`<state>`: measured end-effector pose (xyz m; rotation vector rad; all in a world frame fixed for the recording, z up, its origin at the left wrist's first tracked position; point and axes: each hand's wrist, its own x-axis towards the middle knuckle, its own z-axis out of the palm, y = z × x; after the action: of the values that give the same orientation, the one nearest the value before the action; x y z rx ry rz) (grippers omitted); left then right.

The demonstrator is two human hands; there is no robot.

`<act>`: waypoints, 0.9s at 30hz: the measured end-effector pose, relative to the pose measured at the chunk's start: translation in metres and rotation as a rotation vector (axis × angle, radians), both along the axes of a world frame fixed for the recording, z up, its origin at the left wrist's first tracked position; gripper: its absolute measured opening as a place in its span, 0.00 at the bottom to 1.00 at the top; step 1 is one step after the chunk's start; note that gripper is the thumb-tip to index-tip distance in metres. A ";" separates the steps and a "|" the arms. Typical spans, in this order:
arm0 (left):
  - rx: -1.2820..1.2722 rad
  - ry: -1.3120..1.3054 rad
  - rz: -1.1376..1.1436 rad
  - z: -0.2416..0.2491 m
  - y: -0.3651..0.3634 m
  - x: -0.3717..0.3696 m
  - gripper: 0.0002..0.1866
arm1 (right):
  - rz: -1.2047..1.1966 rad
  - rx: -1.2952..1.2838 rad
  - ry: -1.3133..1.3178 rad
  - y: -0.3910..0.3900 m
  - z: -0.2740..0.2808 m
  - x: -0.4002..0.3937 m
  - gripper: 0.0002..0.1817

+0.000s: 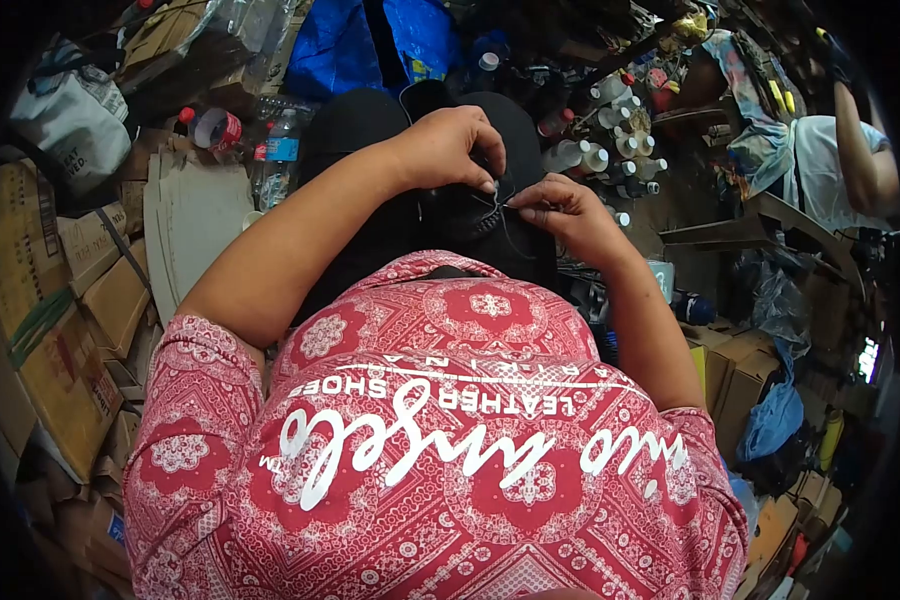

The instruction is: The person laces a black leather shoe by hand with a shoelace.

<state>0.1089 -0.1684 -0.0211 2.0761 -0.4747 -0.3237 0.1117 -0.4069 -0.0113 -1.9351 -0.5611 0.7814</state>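
The left hand (458, 146) arches down, thumb and finger pinching thin grey cord (498, 206); the right hand (568, 214), fingers curled, grips beside it, apparently on the same cord, over dark fabric-like material (478, 222) on the lap.

Fisheye distortion is bending the scene into a dark circular border. Moderate light is falling on my forearms and printed shirt (440, 440), while the dark cloth on my lap (355, 130) is losing detail in shadow. A small patch (869, 358) is glaring at the right edge.
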 end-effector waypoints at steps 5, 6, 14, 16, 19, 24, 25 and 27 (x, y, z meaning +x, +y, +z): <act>0.014 -0.023 0.015 0.000 0.002 0.001 0.13 | 0.036 0.043 0.048 0.002 -0.006 0.009 0.07; 0.010 -0.022 0.023 -0.001 0.002 0.000 0.13 | 0.044 0.038 0.049 0.004 -0.006 0.010 0.07; 0.051 -0.068 0.044 0.004 0.007 -0.008 0.12 | -0.024 -0.065 -0.146 0.019 0.008 -0.012 0.09; 0.020 -0.169 0.081 0.006 0.019 -0.013 0.12 | -0.081 0.053 0.011 0.018 0.015 -0.007 0.10; 0.116 -0.199 0.046 0.018 0.041 -0.020 0.13 | -0.130 0.089 0.112 0.021 0.022 0.007 0.15; 0.553 -0.141 -0.255 0.031 0.043 -0.028 0.18 | -0.048 -0.066 -0.095 0.040 0.012 0.016 0.20; 0.616 -0.141 -0.269 0.033 0.041 -0.028 0.18 | -0.032 -0.157 -0.162 0.044 0.018 0.014 0.21; 0.680 -0.147 -0.287 0.034 0.037 -0.030 0.18 | -0.008 -0.218 -0.297 0.048 0.020 0.010 0.23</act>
<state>0.0788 -0.1310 0.0125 2.7048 -0.8431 -0.5624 0.1214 -0.3589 0.0089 -2.2739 -0.6672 0.5712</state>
